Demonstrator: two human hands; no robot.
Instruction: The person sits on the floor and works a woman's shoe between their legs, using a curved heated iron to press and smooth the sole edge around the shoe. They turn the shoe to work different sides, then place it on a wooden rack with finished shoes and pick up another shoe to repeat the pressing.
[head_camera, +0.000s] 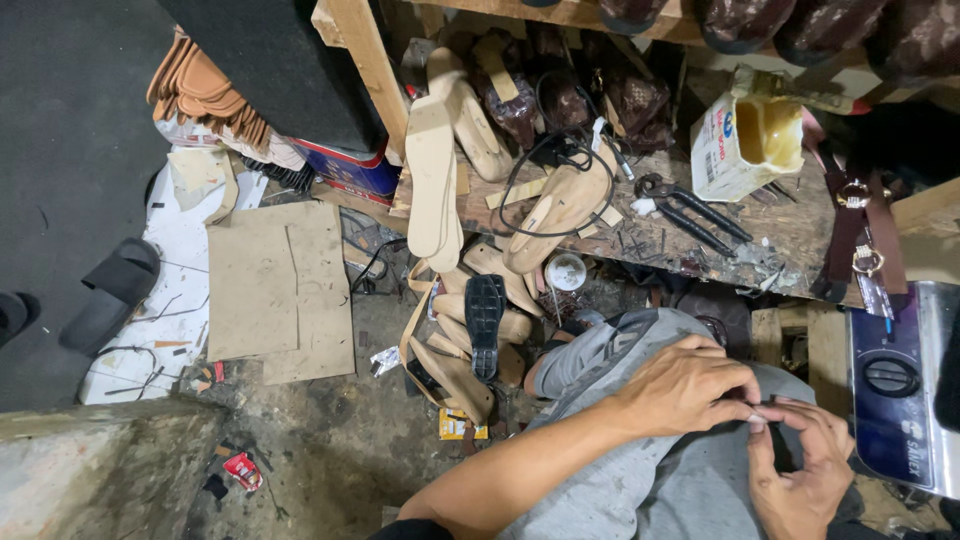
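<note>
We are pinching a small white bit (762, 420) between left hand (690, 388) and right hand (805, 470) — both resting over the knee (640, 345) for steadiness.

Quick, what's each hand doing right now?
Left hand: fingers curled, pinching something small and pale at the fingertips over the knee.
Right hand: fingers meet the same spot; what they hold cannot be told.

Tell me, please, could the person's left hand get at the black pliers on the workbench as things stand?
Probably yes: the pliers lie uncovered on the workbench, beyond the left hand, though both hands seem busy pinching something small.
</note>
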